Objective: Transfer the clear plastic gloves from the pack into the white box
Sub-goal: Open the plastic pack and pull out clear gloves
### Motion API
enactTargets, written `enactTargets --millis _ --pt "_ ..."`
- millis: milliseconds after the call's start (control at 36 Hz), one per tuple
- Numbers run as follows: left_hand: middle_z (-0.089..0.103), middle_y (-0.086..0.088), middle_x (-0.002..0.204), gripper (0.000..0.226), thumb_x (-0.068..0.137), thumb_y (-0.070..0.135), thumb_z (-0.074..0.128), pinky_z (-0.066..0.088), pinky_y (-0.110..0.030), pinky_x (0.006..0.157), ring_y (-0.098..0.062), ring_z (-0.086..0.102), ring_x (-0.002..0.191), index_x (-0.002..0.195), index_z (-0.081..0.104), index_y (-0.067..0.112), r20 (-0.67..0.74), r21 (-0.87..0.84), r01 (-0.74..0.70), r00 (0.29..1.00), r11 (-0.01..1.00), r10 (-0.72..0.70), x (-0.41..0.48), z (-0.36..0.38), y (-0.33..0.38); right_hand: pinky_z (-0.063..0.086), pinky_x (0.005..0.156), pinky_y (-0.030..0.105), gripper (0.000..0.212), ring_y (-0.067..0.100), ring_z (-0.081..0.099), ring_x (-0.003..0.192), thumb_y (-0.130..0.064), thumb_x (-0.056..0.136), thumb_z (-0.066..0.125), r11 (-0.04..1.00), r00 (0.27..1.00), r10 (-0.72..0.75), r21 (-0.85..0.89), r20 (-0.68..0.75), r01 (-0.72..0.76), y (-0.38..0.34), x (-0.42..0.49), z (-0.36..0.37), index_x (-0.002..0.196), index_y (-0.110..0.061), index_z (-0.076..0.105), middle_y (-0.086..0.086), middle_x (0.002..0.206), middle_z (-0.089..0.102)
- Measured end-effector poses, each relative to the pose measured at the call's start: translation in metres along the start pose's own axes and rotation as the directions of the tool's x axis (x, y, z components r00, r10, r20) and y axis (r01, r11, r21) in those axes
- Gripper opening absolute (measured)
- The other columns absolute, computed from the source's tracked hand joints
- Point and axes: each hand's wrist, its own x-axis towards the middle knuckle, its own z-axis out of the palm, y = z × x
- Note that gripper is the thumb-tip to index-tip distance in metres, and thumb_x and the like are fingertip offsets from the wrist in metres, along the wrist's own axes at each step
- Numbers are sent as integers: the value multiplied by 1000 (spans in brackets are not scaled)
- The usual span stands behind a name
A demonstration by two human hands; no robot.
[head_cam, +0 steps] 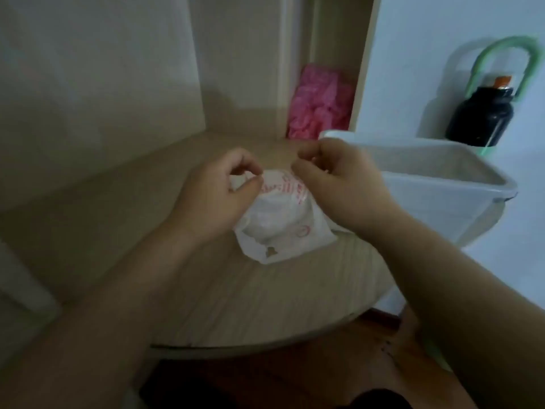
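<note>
- Two hands on the pack [280, 219]: left hand [218, 190] pinches its top edge at 10 o'clock, right hand [333, 178] at 1 o'clock.
- pack lies on the desk [206, 290].
- white box [442, 184] just beside the pack, at 3 o'clock.
- pink bundle [321, 104] at 12 o'clock, well apart.

The pack [283, 222], white plastic with red print, is laid crumpled on the table [236, 290], its top edge apparently raised. The white box [427, 202], open-topped, is set upright just beside it, to the right.
</note>
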Motion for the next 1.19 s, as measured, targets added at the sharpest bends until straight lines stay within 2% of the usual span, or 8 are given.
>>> enactTargets --millis 194,361,500,639,750,944,1083,1194 --pt "44 -3 136 18 81 28 69 35 -42 106 -24 37 130 99 73 27 157 257 14 986 966 -56 -26 28 -26 49 69 22 28 6 57 80 -26 91 54 981 981 184 -69 54 -180 39 -16 49 118 -19 58 -11 88 58" --pt "55 -5 127 42 89 20 61 40 -24 86 -16 53 110 130 52 15 -167 147 194 971 970 -169 -16 32 -56 48 84 24 48 7 55 95 -22 92 54 985 980 171 9 104 -173 56 -14 81 138 -20 40 -4 118 54" --pt "48 19 125 47 93 18 57 41 -6 81 16 52 88 139 45 23 -150 27 210 967 977 -204 -4 28 -71 41 85 21 66 12 53 114 -26 92 58 988 973 142 40 184 -151 56 8 100 147 -23 23 1 137 46" --pt "53 9 133 41 95 22 56 32 2 80 5 44 110 135 51 20 -190 27 258 950 966 -248 18 27 -85 44 86 19 70 11 53 112 -32 91 59 995 984 79 40 160 -86 53 31 112 148 -22 21 1 135 48" --pt "62 3 127 42 93 35 56 45 -27 98 -7 57 111 131 58 17 -169 -65 331 926 941 -338 12 30 -97 37 67 5 65 0 51 90 -35 89 61 992 983 91 75 160 -104 62 29 119 145 -21 31 -4 118 54" --pt "65 17 90 16 95 15 53 43 -7 70 12 57 75 103 67 20 -270 -236 305 891 923 -364 13 28 -101 43 82 21 68 13 57 102 -32 81 71 995 986 51 72 160 -64 71 29 119 140 -22 38 -3 122 53" --pt "69 8 90 24 95 13 52 54 -38 85 -15 66 92 87 67 30 -245 -388 312 872 867 -423 12 28 -95 43 70 17 56 11 54 96 -35 73 78 998 988 63 16 141 -66 69 24 115 113 -24 40 -3 113 50" --pt "67 10 88 23 96 15 51 53 -43 84 -12 64 86 88 64 32 -258 -391 270 885 880 -386 9 28 -91 35 67 20 33 10 48 81 -39 78 72 992 995 -67 -100 70 73 71 22 116 86 -21 46 -4 97 45"
